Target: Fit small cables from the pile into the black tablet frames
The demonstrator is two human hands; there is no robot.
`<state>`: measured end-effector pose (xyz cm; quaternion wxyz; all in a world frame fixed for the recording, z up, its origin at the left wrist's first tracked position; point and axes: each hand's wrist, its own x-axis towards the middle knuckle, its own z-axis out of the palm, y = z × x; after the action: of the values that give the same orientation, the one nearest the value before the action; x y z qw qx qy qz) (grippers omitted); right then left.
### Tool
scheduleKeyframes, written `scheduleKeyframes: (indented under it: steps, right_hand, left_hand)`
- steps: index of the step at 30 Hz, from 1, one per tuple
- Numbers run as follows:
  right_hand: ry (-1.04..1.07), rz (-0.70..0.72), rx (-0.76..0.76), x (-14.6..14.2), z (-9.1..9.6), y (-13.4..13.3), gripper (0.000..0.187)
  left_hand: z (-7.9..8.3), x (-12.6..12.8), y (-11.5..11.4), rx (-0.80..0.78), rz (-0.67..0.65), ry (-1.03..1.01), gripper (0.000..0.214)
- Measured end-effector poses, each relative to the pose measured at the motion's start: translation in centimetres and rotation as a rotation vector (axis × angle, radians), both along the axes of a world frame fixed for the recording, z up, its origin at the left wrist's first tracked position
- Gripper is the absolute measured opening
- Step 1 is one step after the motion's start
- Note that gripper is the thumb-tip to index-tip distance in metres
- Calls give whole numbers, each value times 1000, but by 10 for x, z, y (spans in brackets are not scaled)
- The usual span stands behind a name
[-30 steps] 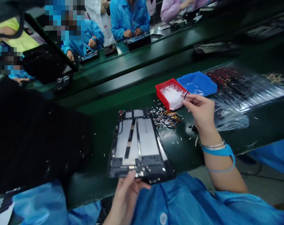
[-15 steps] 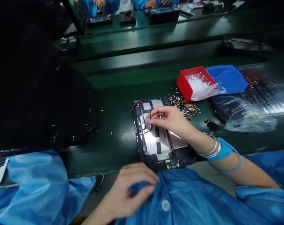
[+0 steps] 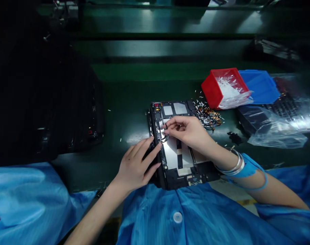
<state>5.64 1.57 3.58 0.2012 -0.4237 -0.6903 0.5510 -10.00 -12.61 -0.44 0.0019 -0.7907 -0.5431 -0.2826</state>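
Note:
An opened tablet (image 3: 171, 157), or a stack of them, with silver plates and black parts inside, lies at the table's front edge. My right hand (image 3: 192, 134) is over its upper left area, thumb and index finger pinching a thin black cable (image 3: 165, 139). The cable curves down in a loop towards the tablet's left side; whether its lower end is attached I cannot tell. My left hand (image 3: 136, 164) has its fingers apart, with the fingertips at the tablet's left edge, close to the loop.
A red bin (image 3: 212, 89) of small white pieces stands against a blue bin (image 3: 262, 89). Loose small white and gold-coloured parts (image 3: 208, 115) lie beside the tablet. Clear plastic (image 3: 275, 132) is at right; a dark stack (image 3: 75, 112) stands at left.
My left hand has moved up from in front of my body to the tablet's left edge, its fingers spreading. My right hand keeps its pinch on the cable. The camera view has tilted down.

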Motion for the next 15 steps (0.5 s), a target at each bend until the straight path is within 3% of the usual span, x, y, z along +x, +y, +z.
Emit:
scheduleKeyframes:
  steps: [5, 10, 12, 15]
  right_hand:
    - [-78, 78, 103, 1, 6, -1, 5]
    - [-218, 109, 371, 4, 13, 4, 9]
    - [-238, 114, 383, 5, 13, 9, 9]
    - [-209, 122, 284, 4, 10, 18, 9]
  left_hand:
    - [0, 2, 2, -1, 5, -3, 39]
    - [1, 3, 6, 29, 19, 16, 32]
    - [2, 3, 9, 36, 21, 18, 28]
    - [4, 4, 11, 35, 19, 49, 26]
